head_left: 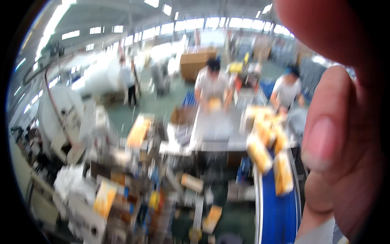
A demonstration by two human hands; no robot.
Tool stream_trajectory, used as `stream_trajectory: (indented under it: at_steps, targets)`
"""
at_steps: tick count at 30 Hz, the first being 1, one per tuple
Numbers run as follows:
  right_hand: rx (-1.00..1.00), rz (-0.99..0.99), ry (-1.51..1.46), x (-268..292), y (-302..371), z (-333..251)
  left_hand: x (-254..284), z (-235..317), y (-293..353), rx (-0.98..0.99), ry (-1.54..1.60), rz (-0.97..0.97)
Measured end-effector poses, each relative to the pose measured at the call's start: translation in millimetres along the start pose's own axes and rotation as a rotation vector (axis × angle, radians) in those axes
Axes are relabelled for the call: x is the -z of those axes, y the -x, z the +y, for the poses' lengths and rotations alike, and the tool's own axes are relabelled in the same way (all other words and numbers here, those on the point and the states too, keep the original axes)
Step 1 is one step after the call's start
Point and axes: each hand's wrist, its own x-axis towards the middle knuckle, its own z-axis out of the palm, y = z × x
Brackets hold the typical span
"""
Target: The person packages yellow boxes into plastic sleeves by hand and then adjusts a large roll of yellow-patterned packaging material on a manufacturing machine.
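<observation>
My right hand (349, 162) fills the right side of the picture, very close to the camera. One bent finger points down with its nail showing, and another curves across the upper right corner. A gap separates these fingers, and nothing shows between them. Its far side runs into the dark rim, and a pale grey sleeve (319, 234) covers the wrist. Beyond the hand, farther off, a blue conveyor belt (278, 215) carries yellow-and-white packs (283, 173), several of them heaped at its far end. My left hand is not in view.
Machinery (87, 215) with orange-and-white packs crowds the lower left. Behind a pale table (217, 126) a person (213, 83) in a dark cap handles a pack; another person (287, 89) stands beyond the heap. Large white rolls (101, 75) and a brown carton (197, 64) stand farther back. The picture is blurred.
</observation>
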Motion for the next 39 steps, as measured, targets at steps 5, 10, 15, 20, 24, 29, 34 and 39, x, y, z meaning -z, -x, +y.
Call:
stream_trajectory:
  at_steps: [5, 10, 15, 20, 24, 29, 34, 39]
  targets:
    - [-0.089, 0.013, 0.151, -2.6, -6.1, -14.6, -54.4, 86.7, -99.6, 0.045, -0.146, -0.146]
    - [0.019, -0.081, 0.264, -9.9, -6.9, 85.4, -101.1, -24.1, -14.4, 0.126, -0.103, -0.051]
    - [0.028, 0.019, -0.069, -80.0, 49.9, 162.6, -59.6, -99.1, 190.5, 0.342, -0.114, 0.091]
    - [-0.774, -0.045, -0.522, -245.5, 137.0, 266.0, -60.3, -13.2, 229.9, 0.345, -0.023, 0.098]
    - [-1.291, -0.936, -0.631, -462.4, 327.0, 264.9, -50.8, -15.5, 254.2, 0.244, -0.198, -0.075]
    - [-1.318, -0.972, -0.639, -554.9, 409.0, 195.1, -54.6, -59.3, 267.6, 0.290, -0.270, -0.137]
    - [-1.085, -1.504, -0.853, -534.1, 316.6, 187.2, -74.4, -85.1, 346.1, 0.368, 0.248, -0.147]
    - [-0.962, -1.847, -1.010, -572.8, 290.9, 220.4, -53.5, -82.9, 344.2, 0.405, 0.771, -0.254]
